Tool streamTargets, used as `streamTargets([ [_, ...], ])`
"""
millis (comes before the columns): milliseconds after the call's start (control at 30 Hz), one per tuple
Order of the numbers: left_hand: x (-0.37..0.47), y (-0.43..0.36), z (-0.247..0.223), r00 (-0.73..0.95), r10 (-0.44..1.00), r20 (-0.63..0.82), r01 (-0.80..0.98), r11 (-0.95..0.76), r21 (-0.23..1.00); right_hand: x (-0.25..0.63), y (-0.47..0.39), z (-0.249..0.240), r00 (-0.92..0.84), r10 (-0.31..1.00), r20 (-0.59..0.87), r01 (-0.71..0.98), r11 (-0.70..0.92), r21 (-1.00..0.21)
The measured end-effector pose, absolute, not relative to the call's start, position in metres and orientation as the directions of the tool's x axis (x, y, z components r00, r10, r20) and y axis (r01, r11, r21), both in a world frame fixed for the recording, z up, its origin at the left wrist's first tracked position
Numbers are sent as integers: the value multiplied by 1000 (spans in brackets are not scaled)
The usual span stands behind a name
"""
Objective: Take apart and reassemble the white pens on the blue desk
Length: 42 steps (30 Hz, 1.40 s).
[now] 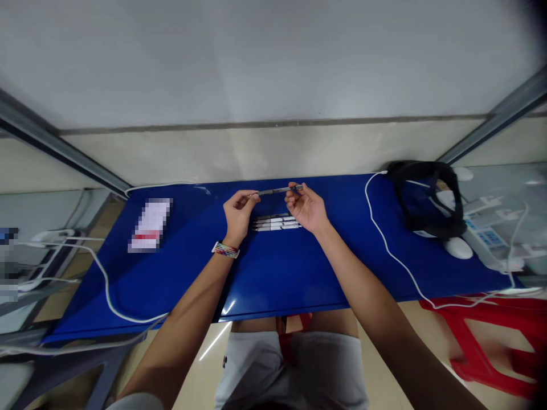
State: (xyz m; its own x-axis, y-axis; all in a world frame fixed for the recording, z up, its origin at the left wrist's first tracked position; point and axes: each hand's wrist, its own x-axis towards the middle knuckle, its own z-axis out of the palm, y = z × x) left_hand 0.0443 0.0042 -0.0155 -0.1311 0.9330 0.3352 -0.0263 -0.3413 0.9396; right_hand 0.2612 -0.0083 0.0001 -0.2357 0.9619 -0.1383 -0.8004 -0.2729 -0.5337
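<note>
A slim pen is held level above the blue table, one end in each hand. My left hand pinches its left end between thumb and fingers. At the right end, the fingertips of my right hand are closed round the pen. Just below and between the hands, several white pens with dark parts lie side by side on the table. My right hand partly covers their right ends.
A blurred white and red item lies at the table's left. A black headset and a white controller are at the right, with a white cable beside them. A red stool stands at lower right.
</note>
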Motion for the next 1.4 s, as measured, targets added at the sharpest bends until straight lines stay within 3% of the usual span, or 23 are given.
streamTargets([
  [233,45,5,-17,-122,934,335,-34,-342,939,260,-5,-2,-237,959,-154,-823,-282,-492],
  [1400,44,5,-19,-126,941,315,-38,-322,946,254,-3,-3,-197,965,-173,-822,-259,-507],
])
